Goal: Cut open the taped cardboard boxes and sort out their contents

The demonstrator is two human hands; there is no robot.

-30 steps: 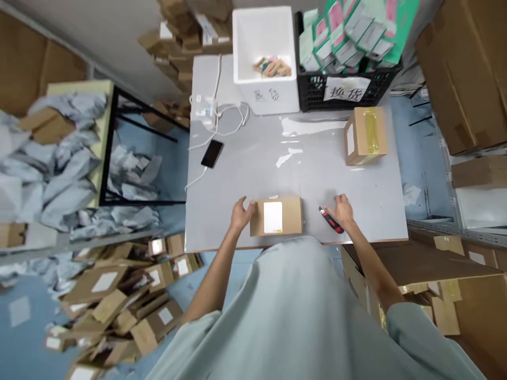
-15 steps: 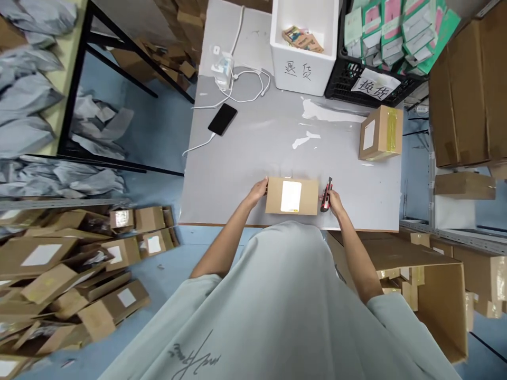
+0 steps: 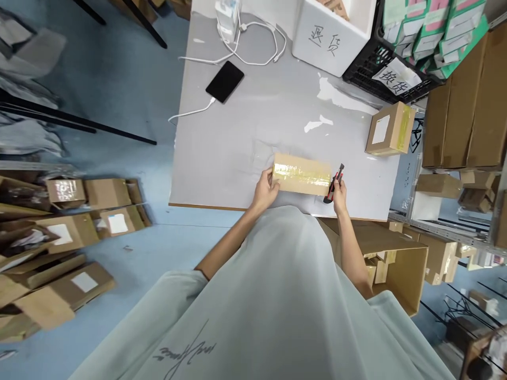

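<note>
The left hand (image 3: 265, 192) is gripping the taped box (image 3: 301, 174) at one end, seemingly steadying it, the right hand (image 3: 339, 197) clasping a cutter (image 3: 333, 186) beside the other.

Near box (image 3: 303, 174) is matt cardboard; its tape (image 3: 291, 171), glossy plastic film. Cutter (image 3: 334, 184) body looks plastic. Tabletop (image 3: 222, 158): smooth, low sheen. Phone (image 3: 225, 82) face: smooth, glassy. Shirt (image 3: 293, 295): matt cloth.

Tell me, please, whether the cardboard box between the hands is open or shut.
The cardboard box is shut: yellow tape runs along it, no flap raised.
</note>
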